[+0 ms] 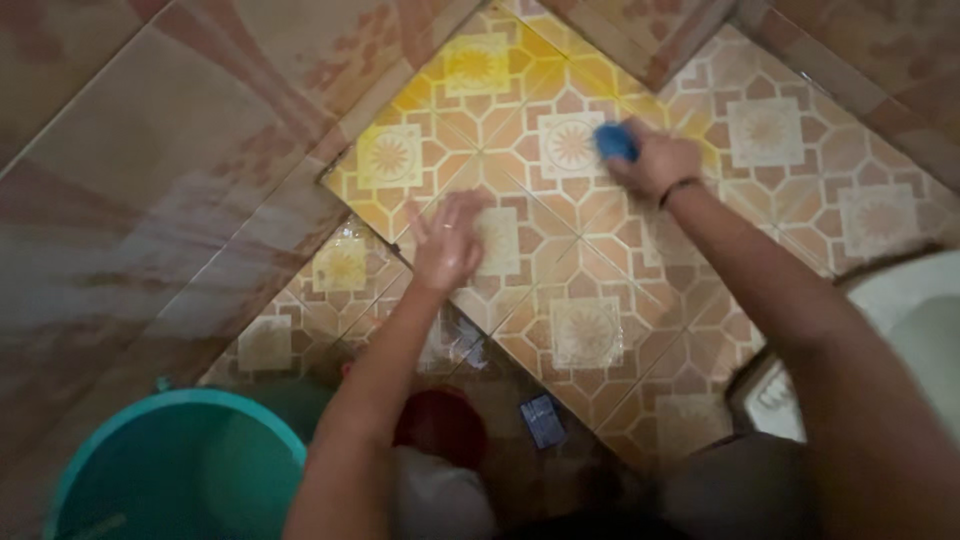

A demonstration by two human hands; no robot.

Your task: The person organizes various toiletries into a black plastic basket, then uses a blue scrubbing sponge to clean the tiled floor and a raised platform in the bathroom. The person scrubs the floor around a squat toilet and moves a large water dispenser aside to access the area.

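Crouching over the patterned floor tiles (590,330), I press a blue scrubber (616,141) to the floor in my right hand (655,160), grip closed around it at the far end of my reach. My left hand (450,245) rests flat and empty, fingers spread, nearer me and left of the scrubber, beyond the teal bucket (120,440).
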